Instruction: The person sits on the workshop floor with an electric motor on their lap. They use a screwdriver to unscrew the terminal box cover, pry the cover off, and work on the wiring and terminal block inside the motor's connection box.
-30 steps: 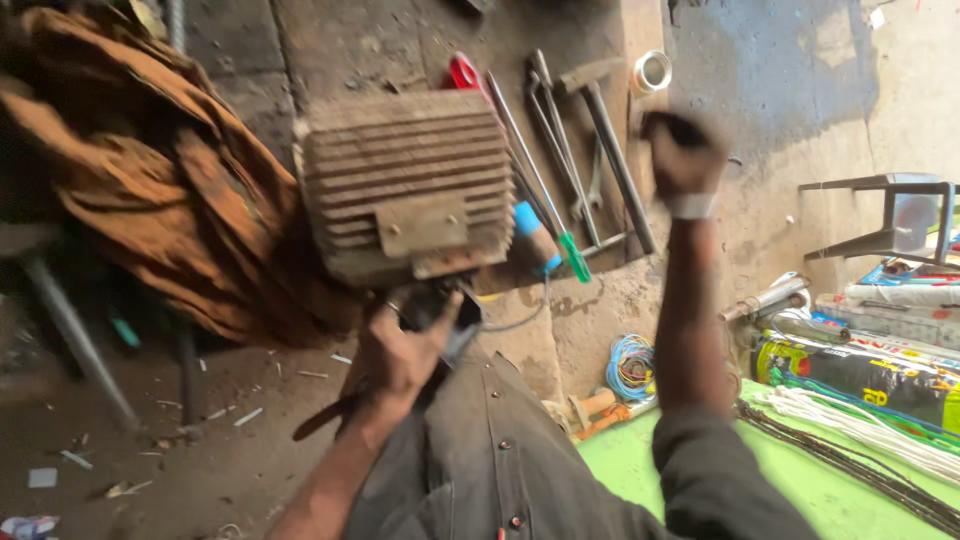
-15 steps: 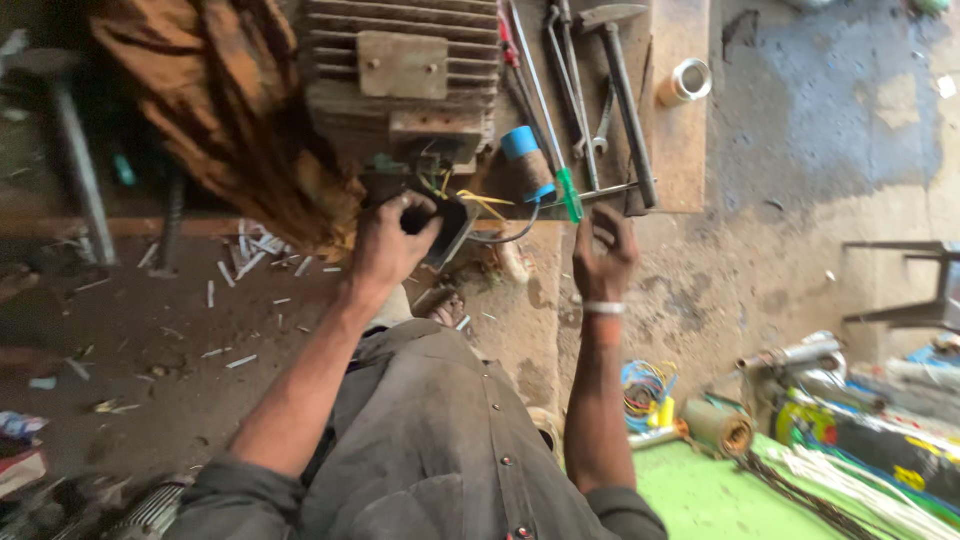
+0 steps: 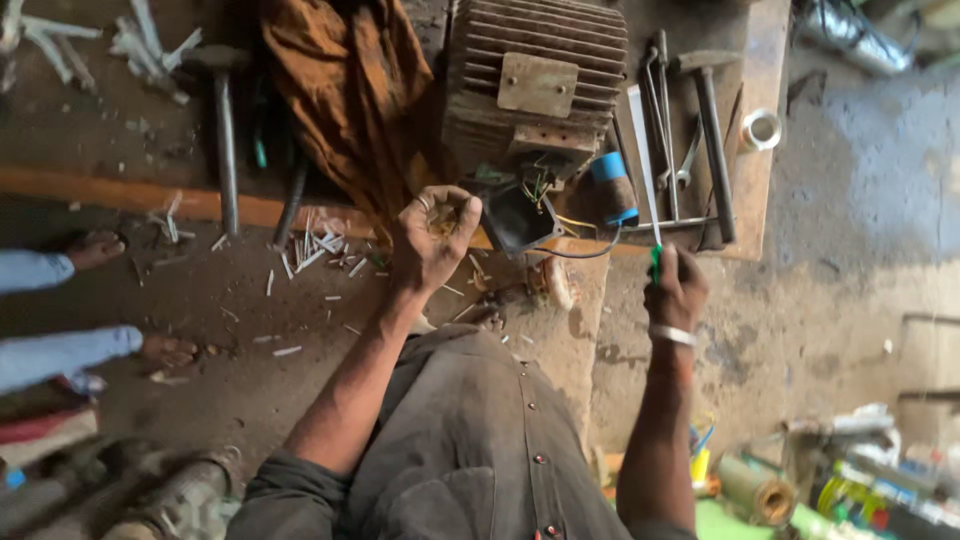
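Nearest the camera, a grey-clad lap (image 3: 470, 440) is seen at 6 o'clock, from which both forearms extend upward. The right hand (image 3: 676, 288), at about 3 o'clock from centre and marked by a wrist bangle (image 3: 671, 334), is closed on the green handle of a screwdriver (image 3: 650, 215); the blade is directed toward 12 o'clock, over the edge of a wooden board (image 3: 765, 190). The left hand (image 3: 432, 240), just above centre, is loosely cupped, fingers curled together; whether anything is gripped cannot be told. It is held just beside an open terminal box (image 3: 520, 215), from which coloured wires (image 3: 575, 235) are led out. The box belongs to a ribbed motor (image 3: 535, 80) at 12 o'clock. A blue-capped cylinder (image 3: 612, 188) lies just beside the motor at 1 o'clock. Farther toward 2 o'clock, a hammer (image 3: 712, 140), spanners (image 3: 665, 120) and a metal ring (image 3: 760, 130) are laid on the board. An orange cloth (image 3: 345, 100) is draped at 11 o'clock, with a second hammer (image 3: 222, 130) beyond it. At 9 o'clock, another person's bare feet (image 3: 130, 300) are seen on the littered floor (image 3: 250, 340).
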`<state>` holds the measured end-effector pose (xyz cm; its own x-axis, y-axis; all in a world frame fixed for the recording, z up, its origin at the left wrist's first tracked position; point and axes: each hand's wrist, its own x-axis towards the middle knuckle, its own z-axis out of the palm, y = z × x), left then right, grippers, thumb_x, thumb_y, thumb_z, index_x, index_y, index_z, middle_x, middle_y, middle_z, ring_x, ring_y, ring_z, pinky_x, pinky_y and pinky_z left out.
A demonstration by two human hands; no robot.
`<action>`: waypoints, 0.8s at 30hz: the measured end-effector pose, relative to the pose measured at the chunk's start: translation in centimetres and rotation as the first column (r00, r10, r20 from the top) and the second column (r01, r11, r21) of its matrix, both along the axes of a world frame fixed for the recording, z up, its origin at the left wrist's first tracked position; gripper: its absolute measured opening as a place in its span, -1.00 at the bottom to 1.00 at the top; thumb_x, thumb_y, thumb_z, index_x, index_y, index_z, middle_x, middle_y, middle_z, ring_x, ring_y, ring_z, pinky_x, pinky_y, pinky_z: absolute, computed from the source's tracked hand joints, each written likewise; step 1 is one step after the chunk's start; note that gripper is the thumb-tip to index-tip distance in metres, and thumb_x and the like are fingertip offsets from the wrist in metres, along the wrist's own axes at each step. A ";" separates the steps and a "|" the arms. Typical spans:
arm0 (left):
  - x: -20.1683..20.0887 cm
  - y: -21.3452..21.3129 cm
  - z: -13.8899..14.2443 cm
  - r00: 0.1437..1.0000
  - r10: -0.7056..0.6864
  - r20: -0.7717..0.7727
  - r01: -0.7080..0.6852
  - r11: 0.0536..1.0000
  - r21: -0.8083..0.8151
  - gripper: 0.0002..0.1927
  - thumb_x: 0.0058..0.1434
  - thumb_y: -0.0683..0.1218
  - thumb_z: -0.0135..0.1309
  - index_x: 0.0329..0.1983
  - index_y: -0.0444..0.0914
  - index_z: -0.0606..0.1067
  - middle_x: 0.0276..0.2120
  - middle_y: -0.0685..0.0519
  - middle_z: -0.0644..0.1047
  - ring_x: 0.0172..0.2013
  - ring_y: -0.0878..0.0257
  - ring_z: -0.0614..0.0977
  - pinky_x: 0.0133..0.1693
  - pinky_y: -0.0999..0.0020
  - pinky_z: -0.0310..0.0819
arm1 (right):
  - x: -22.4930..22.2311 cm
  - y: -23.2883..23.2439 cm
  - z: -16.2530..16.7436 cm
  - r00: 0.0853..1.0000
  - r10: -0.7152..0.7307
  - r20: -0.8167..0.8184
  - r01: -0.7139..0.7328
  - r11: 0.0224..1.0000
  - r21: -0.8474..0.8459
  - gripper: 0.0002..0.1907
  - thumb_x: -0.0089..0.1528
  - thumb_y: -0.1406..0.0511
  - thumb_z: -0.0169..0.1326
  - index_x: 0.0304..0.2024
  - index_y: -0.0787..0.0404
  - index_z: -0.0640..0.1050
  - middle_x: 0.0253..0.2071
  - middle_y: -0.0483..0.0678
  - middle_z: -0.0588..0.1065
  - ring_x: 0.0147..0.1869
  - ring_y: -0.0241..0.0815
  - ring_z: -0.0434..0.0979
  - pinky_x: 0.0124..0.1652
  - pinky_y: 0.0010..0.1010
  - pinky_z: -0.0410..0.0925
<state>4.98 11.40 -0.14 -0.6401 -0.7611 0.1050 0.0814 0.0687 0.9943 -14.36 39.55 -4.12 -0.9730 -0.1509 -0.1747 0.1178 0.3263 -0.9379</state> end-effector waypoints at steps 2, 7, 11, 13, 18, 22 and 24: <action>-0.8 -1.3 -0.2 0.994 -0.109 0.014 0.108 0.992 0.072 -0.78 0.34 -0.06 0.22 -0.14 -0.32 0.56 -0.34 0.14 0.59 -0.32 0.45 0.57 -0.23 0.49 0.50 | 3.8 1.3 1.0 0.996 -0.082 0.017 0.084 0.993 -0.084 -0.70 0.42 0.16 0.02 -0.05 0.28 0.54 -0.44 -0.15 0.44 -0.55 -0.41 0.32 -0.57 -0.57 0.18; -3.7 -2.2 -0.7 0.954 -0.267 0.137 0.264 0.964 0.038 -0.71 0.26 -0.03 0.25 -0.07 -0.31 0.62 -0.25 0.12 0.67 -0.25 0.46 0.65 -0.17 0.51 0.56 | 15.4 3.8 3.0 0.953 -0.162 0.254 0.257 0.878 -0.404 -0.69 0.40 0.19 0.03 0.03 0.29 0.55 -0.43 -0.21 0.40 -0.50 -0.44 0.29 -0.54 -0.61 0.16; -4.7 -1.9 -0.6 0.927 -0.334 0.172 0.307 0.937 0.167 -0.73 0.24 -0.01 0.25 -0.12 -0.29 0.65 -0.31 0.07 0.68 -0.30 0.38 0.65 -0.21 0.43 0.57 | 19.8 2.8 3.6 0.942 -0.310 0.132 0.336 0.888 -0.312 -0.72 0.45 0.22 0.06 0.02 0.31 0.59 -0.36 -0.18 0.41 -0.39 -0.44 0.32 -0.41 -0.64 0.21; -4.0 -2.7 -0.4 0.951 -0.293 0.104 0.284 0.955 0.090 -0.75 0.27 -0.03 0.24 -0.12 -0.29 0.64 -0.26 0.10 0.68 -0.21 0.39 0.67 -0.11 0.44 0.58 | 19.5 1.3 3.3 0.905 -0.406 0.127 0.425 0.852 -0.307 -0.77 0.43 0.23 0.09 0.00 0.27 0.58 -0.33 -0.18 0.45 -0.39 -0.45 0.35 -0.43 -0.66 0.22; 0.0 -8.2 -0.5 0.997 -0.077 0.025 0.079 0.993 -0.087 -0.79 0.32 -0.04 0.24 -0.13 -0.28 0.62 -0.29 0.14 0.66 -0.22 0.37 0.67 -0.09 0.44 0.58 | 16.4 -1.9 3.2 0.928 -0.372 0.010 0.354 0.874 -0.333 -0.76 0.43 0.25 0.12 0.06 0.27 0.59 -0.34 -0.12 0.47 -0.47 -0.43 0.32 -0.51 -0.65 0.16; 4.0 -15.0 -1.6 0.989 0.144 -0.027 -0.141 0.987 0.078 -0.76 0.33 -0.02 0.25 -0.12 -0.30 0.63 -0.42 0.10 0.61 -0.42 0.36 0.57 -0.34 0.45 0.48 | 12.7 -3.7 2.3 0.957 -0.279 -0.082 0.248 0.930 -0.270 -0.76 0.48 0.27 0.12 0.08 0.33 0.58 -0.29 -0.12 0.47 -0.44 -0.41 0.31 -0.48 -0.62 0.13; 6.2 -18.8 -2.0 0.973 0.207 -0.104 -0.197 0.975 0.101 -0.76 0.34 -0.01 0.25 -0.12 -0.29 0.63 -0.53 0.09 0.58 -0.56 0.33 0.53 -0.50 0.43 0.42 | 9.5 -4.4 1.3 0.954 -0.218 -0.204 0.204 0.975 -0.089 -0.74 0.46 0.31 0.14 0.13 0.35 0.59 -0.23 -0.09 0.51 -0.36 -0.37 0.37 -0.39 -0.58 0.22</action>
<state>11.21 -7.40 -2.16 -0.4597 -0.8831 0.0935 0.1877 0.0062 0.9822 -4.83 35.16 -2.85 -0.9974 0.0579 0.0418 -0.0259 0.2522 -0.9673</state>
